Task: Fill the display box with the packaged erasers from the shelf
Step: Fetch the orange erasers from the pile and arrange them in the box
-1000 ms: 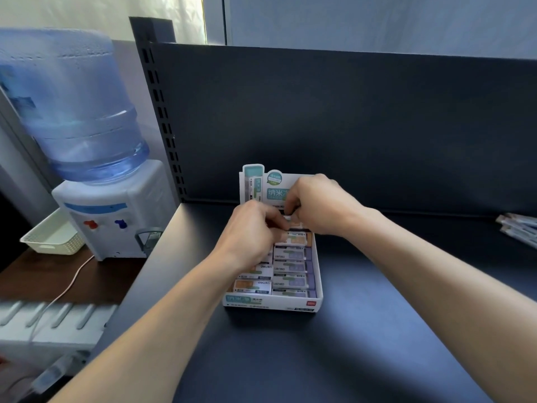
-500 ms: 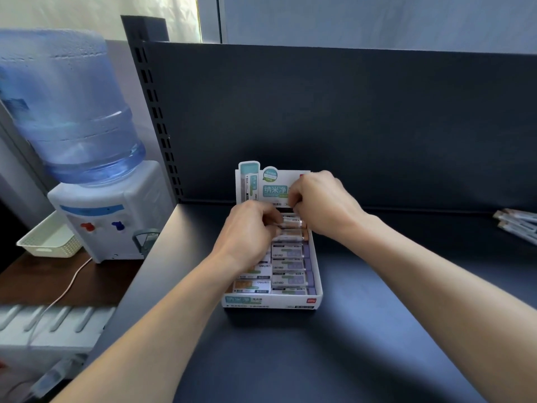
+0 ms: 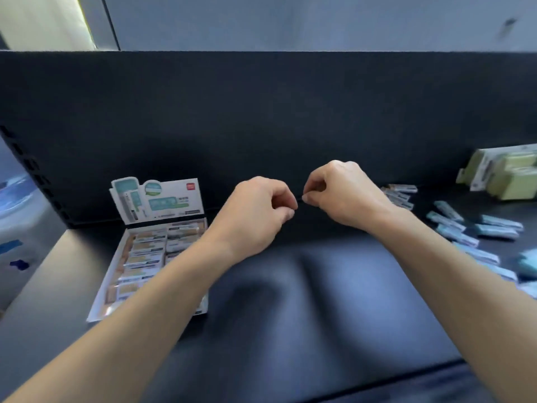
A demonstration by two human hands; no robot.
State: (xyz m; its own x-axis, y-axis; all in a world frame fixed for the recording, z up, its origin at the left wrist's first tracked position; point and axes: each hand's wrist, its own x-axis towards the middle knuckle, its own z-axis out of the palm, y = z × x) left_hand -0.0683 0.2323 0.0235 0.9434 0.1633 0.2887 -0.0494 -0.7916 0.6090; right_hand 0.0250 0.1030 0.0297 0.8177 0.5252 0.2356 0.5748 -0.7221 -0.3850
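The display box (image 3: 108, 282) stands at the left of the dark shelf (image 3: 290, 301), its rows packed with packaged erasers (image 3: 148, 253). Over the middle of the shelf hover the left hand (image 3: 255, 212) and the right hand (image 3: 344, 193), fingers curled in, thumbs at fingertips, nothing visible in either. At right lie blurred loose packaged erasers (image 3: 453, 225), with green packs (image 3: 511, 180) behind them.

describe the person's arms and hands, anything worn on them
Both are bare. The left arm and right arm show no sleeves up to the picture's edge. The left hand and right hand wear no gloves, and no watch, ring or bracelet shows. Blur hides finer detail.
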